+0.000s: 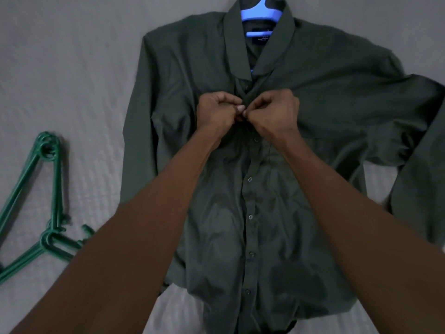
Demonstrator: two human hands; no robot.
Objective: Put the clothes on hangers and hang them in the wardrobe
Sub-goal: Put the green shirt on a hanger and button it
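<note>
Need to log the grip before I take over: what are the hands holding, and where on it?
Both the left hand and the right hand pinch the dark green shirt at its front button placket, just below the collar.

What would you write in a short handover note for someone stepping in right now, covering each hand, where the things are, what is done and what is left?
Left hand and right hand: both pinch the dark green shirt at its front placket, just below the collar, at a button.
Shirt: lies flat on the grey bedsheet, blue hanger already inside the collar.
Spare green hangers: on the sheet, left of the shirt.
Done: hanger inserted.
Left: finish this button, lift the shirt by the hanger, hang it in the wardrobe, which is not in view.
</note>
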